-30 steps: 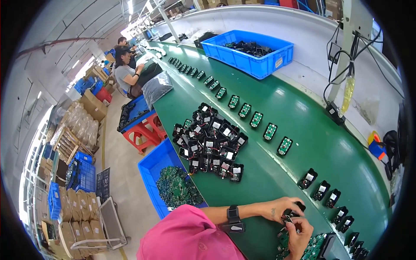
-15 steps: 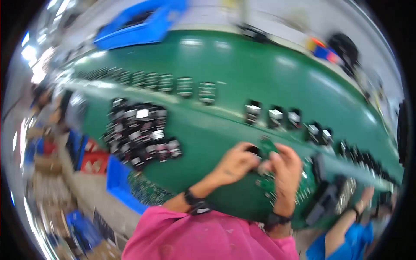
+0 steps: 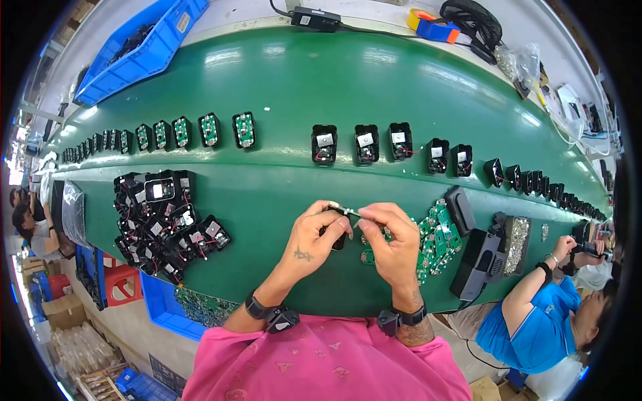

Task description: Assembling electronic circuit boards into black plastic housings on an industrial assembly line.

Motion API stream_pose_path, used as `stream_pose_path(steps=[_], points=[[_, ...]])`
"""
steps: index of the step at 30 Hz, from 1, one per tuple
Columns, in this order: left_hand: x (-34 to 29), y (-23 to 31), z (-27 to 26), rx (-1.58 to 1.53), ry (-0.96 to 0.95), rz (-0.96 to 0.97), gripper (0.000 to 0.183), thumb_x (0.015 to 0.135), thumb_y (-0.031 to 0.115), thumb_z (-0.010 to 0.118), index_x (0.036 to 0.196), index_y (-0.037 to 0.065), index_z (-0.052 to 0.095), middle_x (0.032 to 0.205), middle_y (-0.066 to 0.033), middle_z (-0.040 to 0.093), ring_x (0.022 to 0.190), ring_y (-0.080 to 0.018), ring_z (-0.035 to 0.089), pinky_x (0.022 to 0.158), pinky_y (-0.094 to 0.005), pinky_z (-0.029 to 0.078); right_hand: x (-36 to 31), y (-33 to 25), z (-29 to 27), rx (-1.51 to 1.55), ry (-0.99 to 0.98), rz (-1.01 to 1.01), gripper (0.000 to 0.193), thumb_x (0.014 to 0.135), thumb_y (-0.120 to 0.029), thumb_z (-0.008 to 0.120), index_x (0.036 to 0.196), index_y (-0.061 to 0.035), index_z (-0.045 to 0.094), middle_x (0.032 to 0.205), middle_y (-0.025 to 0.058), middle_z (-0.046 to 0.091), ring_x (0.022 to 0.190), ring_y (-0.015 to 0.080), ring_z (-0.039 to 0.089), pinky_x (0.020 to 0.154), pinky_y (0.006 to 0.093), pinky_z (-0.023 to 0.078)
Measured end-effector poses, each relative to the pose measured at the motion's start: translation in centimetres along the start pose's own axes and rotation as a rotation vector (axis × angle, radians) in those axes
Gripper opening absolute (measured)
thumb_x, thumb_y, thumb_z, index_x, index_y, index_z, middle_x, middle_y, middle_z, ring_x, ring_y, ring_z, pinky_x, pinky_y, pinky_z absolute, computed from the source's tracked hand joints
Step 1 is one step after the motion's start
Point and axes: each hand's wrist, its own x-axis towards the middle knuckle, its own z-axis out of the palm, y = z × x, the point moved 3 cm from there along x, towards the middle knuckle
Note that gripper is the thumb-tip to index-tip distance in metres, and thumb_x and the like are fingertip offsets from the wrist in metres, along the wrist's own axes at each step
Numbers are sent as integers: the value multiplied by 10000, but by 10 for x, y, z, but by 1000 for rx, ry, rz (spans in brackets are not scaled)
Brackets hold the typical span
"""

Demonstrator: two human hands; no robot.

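My left hand (image 3: 309,239) is closed around a small black plastic housing (image 3: 340,242), mostly hidden by the fingers. My right hand (image 3: 393,248) pinches the edge of a small green circuit board (image 3: 349,212). The board sits at the top of the housing, tilted almost edge-on; how far it is seated cannot be seen. Beside my right hand lies a loose pile of green circuit boards (image 3: 438,240). To the left is a heap of black housings (image 3: 157,224) with silver blocks inside.
Along the green bench (image 3: 281,80) runs a row: housings with boards (image 3: 208,129) at left, housings with red wires (image 3: 366,144) at right. A blue bin (image 3: 160,304) of boards stands front left, a grey device (image 3: 478,264) at right. A person in a blue shirt (image 3: 528,327) works at far right.
My hands have come together, bringing the board up against the housing. The view has turned and steadied, so the bench appears shifted.
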Motion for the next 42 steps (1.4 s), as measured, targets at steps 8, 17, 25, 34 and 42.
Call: stream_pose_path(steps=[8,17,25,34,42], points=[[2,-15,-3,-136,-8,3,140,920,92,609,913,-9,707,1068,-82,584,846,-139,598,711,-279,497,-2,4,5,-87,-24,-67,185,812,52,700,981,-17,732,1053,115,683,947,209,669,768,296,538],[-3,-3,-1,-528,-49,-188,685,795,-15,751,1394,24,421,1250,-84,530,1065,-145,588,802,-271,550,-5,8,2,-112,-29,-103,214,796,87,692,969,-27,743,1100,117,689,990,229,663,789,304,541],[-6,15,-6,-646,-168,-281,672,892,82,686,1472,19,354,1085,-123,637,757,-167,681,557,-238,556,-7,4,1,-292,-74,-389,251,732,82,706,939,-55,745,1127,107,691,1082,307,608,902,387,504],[-9,12,-2,-560,-181,-294,561,946,62,606,1454,2,376,1059,-141,650,663,-183,694,532,-249,573,3,-8,4,-203,-16,-173,257,755,-40,754,1010,-78,757,1236,121,635,1209,319,514,955,416,465],[-14,19,10,-489,-69,-205,533,941,-18,581,1439,-29,392,1140,-163,629,717,-169,696,576,-244,584,-7,-13,9,-304,81,-249,84,828,-91,734,899,-49,715,1069,101,614,1038,279,519,863,399,451]])
